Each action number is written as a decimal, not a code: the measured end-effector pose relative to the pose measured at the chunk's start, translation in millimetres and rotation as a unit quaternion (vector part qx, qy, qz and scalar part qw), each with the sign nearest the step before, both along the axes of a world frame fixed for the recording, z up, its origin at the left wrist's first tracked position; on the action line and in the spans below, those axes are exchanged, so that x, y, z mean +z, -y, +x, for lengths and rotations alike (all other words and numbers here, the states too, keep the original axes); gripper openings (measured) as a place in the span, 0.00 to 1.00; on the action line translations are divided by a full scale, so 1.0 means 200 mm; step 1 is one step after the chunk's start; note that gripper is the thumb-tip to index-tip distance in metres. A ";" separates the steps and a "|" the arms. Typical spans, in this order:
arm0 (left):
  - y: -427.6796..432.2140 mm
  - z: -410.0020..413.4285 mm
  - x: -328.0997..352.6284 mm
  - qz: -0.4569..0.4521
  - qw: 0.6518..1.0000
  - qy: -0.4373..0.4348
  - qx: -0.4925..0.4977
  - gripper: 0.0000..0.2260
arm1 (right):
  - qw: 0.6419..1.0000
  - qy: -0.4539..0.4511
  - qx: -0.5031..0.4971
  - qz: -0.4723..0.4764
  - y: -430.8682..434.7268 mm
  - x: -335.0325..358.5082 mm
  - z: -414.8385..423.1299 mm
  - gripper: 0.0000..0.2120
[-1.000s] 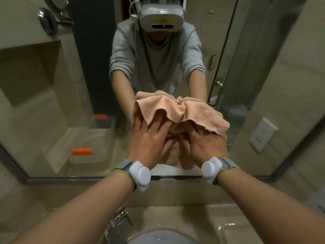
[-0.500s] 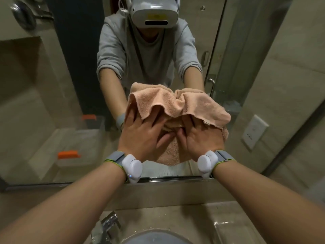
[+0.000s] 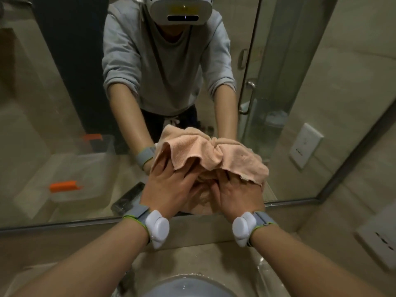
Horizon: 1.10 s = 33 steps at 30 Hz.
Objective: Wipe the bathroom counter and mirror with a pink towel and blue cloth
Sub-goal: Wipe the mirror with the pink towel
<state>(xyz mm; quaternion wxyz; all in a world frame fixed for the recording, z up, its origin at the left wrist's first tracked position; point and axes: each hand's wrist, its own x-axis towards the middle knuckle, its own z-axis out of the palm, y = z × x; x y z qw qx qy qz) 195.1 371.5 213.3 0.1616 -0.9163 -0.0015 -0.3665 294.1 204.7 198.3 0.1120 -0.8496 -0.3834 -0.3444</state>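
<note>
A bunched pink towel (image 3: 205,153) is pressed flat against the mirror (image 3: 64,103) near its lower edge. My left hand (image 3: 169,189) and my right hand (image 3: 237,194) lie side by side on the towel, fingers spread under its folds and pushing it onto the glass. Both wrists wear white and grey bands. The beige counter (image 3: 192,260) runs below the mirror. No blue cloth is in view.
A round basin (image 3: 186,286) sits below my arms at the bottom edge. A wall socket (image 3: 383,243) is on the right wall. The mirror reflects a person, a clear box with orange clips and a glass shower door.
Both hands and the towel have slid down the mirror toward its lower frame. The view has tilted downward, showing more of the counter.
</note>
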 end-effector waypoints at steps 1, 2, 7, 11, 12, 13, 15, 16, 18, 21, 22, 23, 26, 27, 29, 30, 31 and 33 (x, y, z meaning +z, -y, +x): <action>0.01 0.02 -0.07 0.002 1.000 -0.017 -0.002 0.29 | 1.000 -0.018 0.000 0.008 0.01 -0.08 0.01 0.19; 0.03 0.04 -0.14 0.006 0.999 -0.032 -0.007 0.28 | 1.000 -0.028 -0.005 0.011 0.04 -0.17 0.02 0.18; 0.11 0.08 -0.40 0.019 0.998 -0.053 -0.040 0.21 | 0.995 -0.092 -0.044 0.020 0.10 -0.45 -0.03 0.13; 0.29 0.16 -0.43 -0.013 0.996 -0.077 -0.051 0.24 | 0.980 -0.175 -0.078 0.052 0.16 -0.48 -0.05 0.11; 0.34 0.19 -0.40 -0.009 0.995 -0.083 -0.056 0.26 | 0.975 -0.192 -0.089 0.066 0.19 -0.46 -0.04 0.12; 0.36 0.20 -0.37 -0.006 0.994 -0.090 -0.056 0.29 | 0.970 -0.210 -0.095 0.077 0.19 -0.44 -0.03 0.15; 0.46 0.28 -0.30 -0.013 0.993 -0.100 -0.069 0.35 | 0.957 -0.238 -0.123 0.107 0.27 -0.39 0.04 0.22; 0.52 0.33 -0.26 -0.011 0.992 -0.099 -0.074 0.36 | 0.951 -0.244 -0.139 0.129 0.32 -0.36 0.09 0.23; 0.67 0.43 -0.18 -0.004 0.992 -0.090 -0.093 0.34 | 0.943 -0.233 -0.180 0.159 0.44 -0.31 0.19 0.25; 0.83 0.57 -0.11 0.030 0.990 -0.074 -0.119 0.30 | 0.946 -0.203 -0.213 0.136 0.58 -0.27 0.32 0.26; 0.88 0.61 -0.09 0.045 0.989 -0.075 -0.119 0.29 | 0.950 -0.192 -0.218 0.117 0.62 -0.28 0.36 0.28; 0.93 0.65 -0.08 0.059 0.988 -0.079 -0.118 0.27 | 0.951 -0.195 -0.221 0.096 0.68 -0.29 0.41 0.29; 1.02 0.75 -0.09 0.094 0.985 -0.074 -0.127 0.23 | 0.942 -0.236 -0.228 0.065 0.80 -0.33 0.51 0.32; 1.04 0.77 -0.10 0.101 0.983 -0.069 -0.134 0.23 | 0.939 -0.251 -0.232 0.047 0.83 -0.35 0.53 0.32; 1.02 0.79 -0.11 0.117 0.982 -0.062 -0.138 0.23 | 0.934 -0.268 -0.230 0.045 0.86 -0.37 0.54 0.32; 1.00 0.79 -0.12 0.119 0.981 -0.062 -0.141 0.23 | 0.933 -0.273 -0.229 0.052 0.87 -0.38 0.53 0.32; 0.98 0.77 -0.12 0.122 0.980 -0.061 -0.143 0.23 | 0.931 -0.278 -0.231 0.052 0.86 -0.37 0.52 0.32; 0.93 0.75 -0.15 0.121 0.978 -0.061 -0.158 0.20 | 0.924 -0.291 -0.239 0.063 0.84 -0.36 0.49 0.33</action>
